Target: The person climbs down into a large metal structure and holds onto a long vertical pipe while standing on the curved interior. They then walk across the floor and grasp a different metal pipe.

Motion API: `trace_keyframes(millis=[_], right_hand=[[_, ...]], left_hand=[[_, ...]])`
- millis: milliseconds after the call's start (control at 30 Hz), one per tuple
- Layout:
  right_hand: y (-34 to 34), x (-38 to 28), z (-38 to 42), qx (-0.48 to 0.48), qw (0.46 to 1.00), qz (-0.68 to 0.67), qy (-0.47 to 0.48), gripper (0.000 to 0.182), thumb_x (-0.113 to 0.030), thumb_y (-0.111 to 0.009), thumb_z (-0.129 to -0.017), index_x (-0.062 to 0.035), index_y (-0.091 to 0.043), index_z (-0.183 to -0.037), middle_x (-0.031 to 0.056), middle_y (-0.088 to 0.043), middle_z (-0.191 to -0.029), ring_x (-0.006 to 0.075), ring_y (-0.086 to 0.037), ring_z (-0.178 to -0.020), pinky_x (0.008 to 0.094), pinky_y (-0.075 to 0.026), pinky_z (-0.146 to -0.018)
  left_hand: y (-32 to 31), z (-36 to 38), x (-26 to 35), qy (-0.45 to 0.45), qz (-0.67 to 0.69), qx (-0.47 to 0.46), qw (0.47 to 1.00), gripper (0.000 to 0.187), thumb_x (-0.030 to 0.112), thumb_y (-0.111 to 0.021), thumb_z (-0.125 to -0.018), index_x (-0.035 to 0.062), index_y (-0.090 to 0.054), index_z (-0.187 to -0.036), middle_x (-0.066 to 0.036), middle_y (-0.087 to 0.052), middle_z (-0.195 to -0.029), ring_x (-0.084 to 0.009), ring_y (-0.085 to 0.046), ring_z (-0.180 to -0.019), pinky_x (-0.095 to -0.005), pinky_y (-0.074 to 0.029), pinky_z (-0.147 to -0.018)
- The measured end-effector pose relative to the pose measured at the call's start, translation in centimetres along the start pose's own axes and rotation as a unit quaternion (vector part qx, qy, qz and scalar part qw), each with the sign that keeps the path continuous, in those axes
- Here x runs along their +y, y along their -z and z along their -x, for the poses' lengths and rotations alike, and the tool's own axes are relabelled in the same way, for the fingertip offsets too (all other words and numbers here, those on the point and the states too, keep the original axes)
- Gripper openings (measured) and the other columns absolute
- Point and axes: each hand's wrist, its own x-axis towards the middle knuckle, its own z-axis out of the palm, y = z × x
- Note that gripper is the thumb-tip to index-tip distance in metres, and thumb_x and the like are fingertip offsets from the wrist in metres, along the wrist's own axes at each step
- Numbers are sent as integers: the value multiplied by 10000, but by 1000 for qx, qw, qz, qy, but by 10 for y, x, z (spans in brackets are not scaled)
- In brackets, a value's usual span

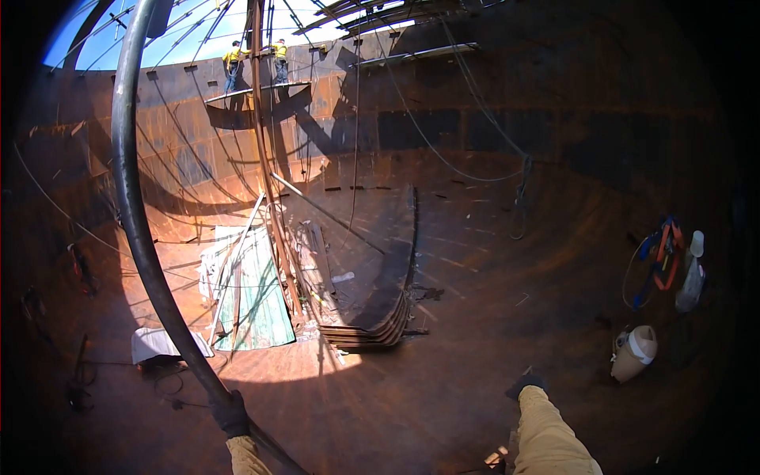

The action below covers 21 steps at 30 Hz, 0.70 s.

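Note:
My left hand (231, 416), in a dark glove, is wrapped around a long dark metal pipe (131, 170). The pipe rises from the bottom of the view past the top edge and looks bowed through the wide lens. Over at the lower right, my right hand (526, 388) reaches forward in a dark glove below a tan sleeve (546, 431). Its fingers look closed, and a small pale tip sticks up from them; what it belongs to is too small to tell. Light-coloured pieces (496, 457) lie below that forearm.
Rusty curved walls (507, 134) surround the floor. Two people in yellow tops stand on a raised platform (261, 93). Below are a tall post (261, 142), green sheets (257, 309), stacked curved plates (368, 336), hanging ropes (522, 170), a bucket (635, 354) and a blue-orange harness (663, 253).

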Motion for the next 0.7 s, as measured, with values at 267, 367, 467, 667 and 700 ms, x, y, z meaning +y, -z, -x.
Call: trace_keyframes(millis=[267, 367, 467, 667, 700], right_hand=[[4, 2, 2, -22, 1000, -3, -5, 800, -739, -605, -819, -216, -604, -1424, 35, -563, -1494, 287, -539, -1369, 423, -419, -1145], [24, -3, 31, 6, 1000, -15, -19, 807, -725, -627, -811, -194, -609, -1418, 55, -561, -1495, 299, -550, -1357, 421, -422, -1144], [9, 1, 13, 12, 1000, -10, -1, 840, -721, -642, -802, -159, -599, -1426, 81, -541, -1511, 304, -520, -1385, 414, -413, -1154], [28, -5, 42, 39, 996, -73, -37, 1113, -689, -731, -742, -54, -347, -1571, 149, -390, -1611, 307, -457, -1436, 392, -383, -1183], [30, -7, 45, 44, 995, -83, -34, 1140, -676, -745, -732, -47, -315, -1580, 153, -377, -1617, 309, -453, -1439, 391, -384, -1183]], left_hand=[[4, 0, 9, 0, 7, 13, 1000, 486, 280, -734, -793, -2, -604, -1167, -241, -662, -1031, -449, -672, -891, -533, -530, -741], [7, 1, 12, 4, 25, 14, 1000, 487, 279, -732, -795, 2, -603, -1174, -238, -666, -1014, -447, -675, -883, -534, -529, -741], [8, 1, 14, -20, 1, 31, 999, 492, 283, -733, -796, 3, -602, -1178, -238, -667, -1019, -451, -675, -881, -532, -530, -745], [14, 0, 18, -34, 13, 14, 999, 531, 267, -727, -809, -3, -589, -1245, -259, -650, -1089, -452, -656, -977, -538, -520, -811], [16, 0, 17, -34, 12, -5, 999, 544, 270, -725, -816, -8, -579, -1261, -260, -644, -1117, -451, -652, -997, -538, -518, -823]])
